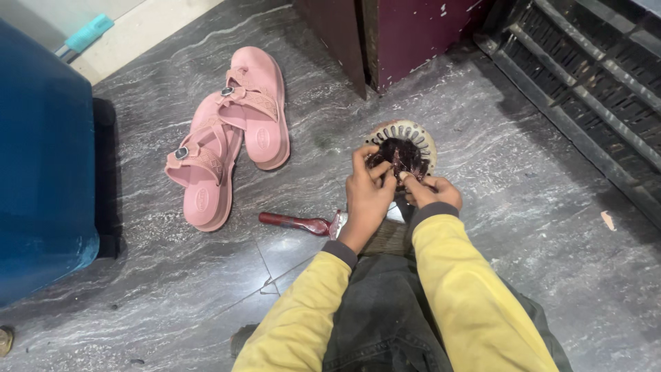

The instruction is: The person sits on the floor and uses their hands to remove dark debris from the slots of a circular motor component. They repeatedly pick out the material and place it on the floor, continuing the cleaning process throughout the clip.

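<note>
A round metal motor stator (411,135) with a slotted rim and dark reddish copper windings stands on the grey stone floor in front of me. My left hand (367,194) grips its near left side, fingers curled into the windings. My right hand (428,190) pinches the wires at the near edge of the coil. Both arms wear yellow sleeves with dark cuffs. Under my wrists lies a small wooden block (387,238), partly hidden.
A red-handled tool (297,222) lies on the floor left of my hands. A pair of pink sandals (231,134) sits further left. A blue container (41,165) stands at the left edge, a maroon cabinet (396,38) behind, and a black metal grille (585,83) to the right.
</note>
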